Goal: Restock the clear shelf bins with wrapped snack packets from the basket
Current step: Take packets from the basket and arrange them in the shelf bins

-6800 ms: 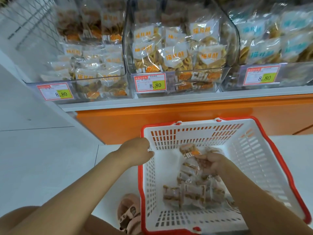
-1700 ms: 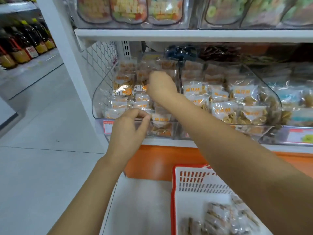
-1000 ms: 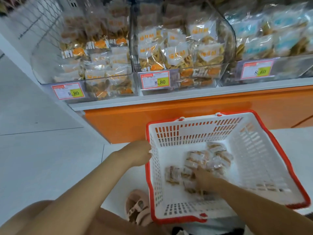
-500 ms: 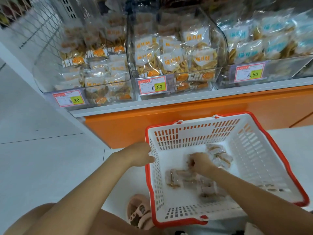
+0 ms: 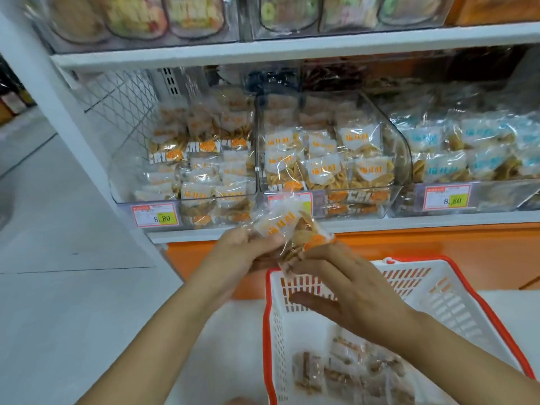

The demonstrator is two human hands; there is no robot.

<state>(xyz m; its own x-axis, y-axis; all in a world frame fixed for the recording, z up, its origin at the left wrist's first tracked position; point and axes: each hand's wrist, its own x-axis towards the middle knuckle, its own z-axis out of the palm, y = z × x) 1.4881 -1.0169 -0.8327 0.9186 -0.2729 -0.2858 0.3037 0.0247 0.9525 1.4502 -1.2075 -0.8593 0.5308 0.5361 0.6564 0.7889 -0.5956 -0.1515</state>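
Hands risen from basket (image 5: pixel 438 302) | left hand (image 5: pixel 245 252) grips packet (image 5: pixel 289 229) end; right hand (image 5: pixel 350 290) fingers (image 5: pixel 321 264) straight, touching its underside

My left hand (image 5: pixel 242 249) holds a packet (image 5: pixel 289 232) before the bins (image 5: pixel 401 153), right hand (image 5: pixel 350 290) touching it. The basket (image 5: pixel 496 311) sits lower right, packets (image 5: pixel 350 372) inside.

Two arms in view, both forearms (image 5: pixel 163 337) bare from wrist to frame edge. Bare left hand (image 5: pixel 244 252), outline smeared by motion blur. Bare right hand (image 5: pixel 355 290), sharper, knuckles and tendons showing. Small pinkish shape (image 5: pixel 242 401) at the bottom edge between the arms, too cropped to tell what part or wear it is.
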